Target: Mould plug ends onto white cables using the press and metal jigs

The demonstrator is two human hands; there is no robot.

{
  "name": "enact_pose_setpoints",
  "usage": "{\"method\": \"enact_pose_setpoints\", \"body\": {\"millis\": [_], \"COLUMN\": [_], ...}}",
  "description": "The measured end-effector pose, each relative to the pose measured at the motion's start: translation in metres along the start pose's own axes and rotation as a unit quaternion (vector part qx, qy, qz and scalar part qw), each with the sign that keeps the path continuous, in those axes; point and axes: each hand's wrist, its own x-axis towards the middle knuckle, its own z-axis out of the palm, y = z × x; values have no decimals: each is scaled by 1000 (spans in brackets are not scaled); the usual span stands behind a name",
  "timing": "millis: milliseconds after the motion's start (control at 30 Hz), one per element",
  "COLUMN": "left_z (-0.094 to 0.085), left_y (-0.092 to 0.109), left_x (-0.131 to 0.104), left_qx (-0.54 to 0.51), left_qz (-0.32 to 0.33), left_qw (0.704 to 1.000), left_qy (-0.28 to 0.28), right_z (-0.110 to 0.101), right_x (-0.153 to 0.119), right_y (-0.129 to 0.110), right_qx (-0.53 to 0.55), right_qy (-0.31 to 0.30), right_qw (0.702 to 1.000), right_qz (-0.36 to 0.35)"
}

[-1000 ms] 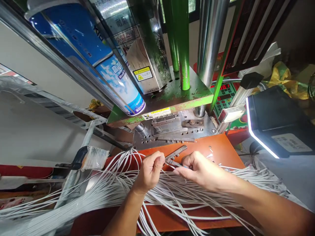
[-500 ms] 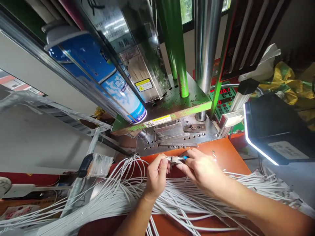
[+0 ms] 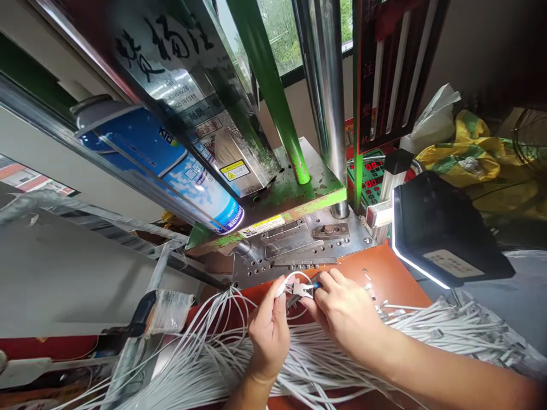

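Note:
My left hand (image 3: 270, 329) is closed, with a white cable (image 3: 281, 288) pinched between thumb and fingers. My right hand (image 3: 344, 304) wraps round a small tool with blue on its handle (image 3: 317, 285). Between the hands, the tool's metal head (image 3: 302, 290) meets the cable end, and a loop of white cable curves above it. Both hands are over the orange table, just in front of the machine's metal plate (image 3: 256, 263). The exact contact between tool and cable is too small to make out.
Many white cables (image 3: 205, 353) spread beneath both forearms. A green press (image 3: 316, 196) stands ahead, with a blue spray can (image 3: 188, 182) at its left. To the right are a black lamp (image 3: 444, 228) and yellow bags (image 3: 465, 151).
The view has shifted, so the machine and lamp appear further left. A cable loop now shows above the tool, and more of the tool's metal head is visible between my hands.

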Motion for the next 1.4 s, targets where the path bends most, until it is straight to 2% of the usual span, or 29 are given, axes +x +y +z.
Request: {"method": "enact_pose_setpoints", "body": {"millis": [267, 433, 567, 700, 867, 967, 1400], "left_z": [1, 3, -2, -8, -12, -13, -17], "left_y": [4, 1, 3, 9, 12, 12, 21], "left_x": [1, 3, 3, 2, 7, 11, 23], "left_qx": [118, 131, 122, 54, -85, -156, -191], "left_qz": [130, 134, 118, 65, -69, -135, -135], "left_qw": [984, 982, 985, 996, 994, 978, 963], "left_qy": [21, 24, 21, 12, 15, -16, -131], "right_z": [1, 6, 6, 2, -6, -11, -9], "right_x": [-2, -1, 1, 1, 7, 12, 12], "right_y": [-3, 1, 7, 14, 22, 23, 26], "right_qx": [-12, -10, 15, 33, 36, 16, -14], "right_qy": [7, 22, 28, -3, -7, 16, -13], "right_qw": [1000, 1000, 999, 997, 995, 994, 994], "right_qz": [16, 7, -30, -64, -95, -106, -112]}}
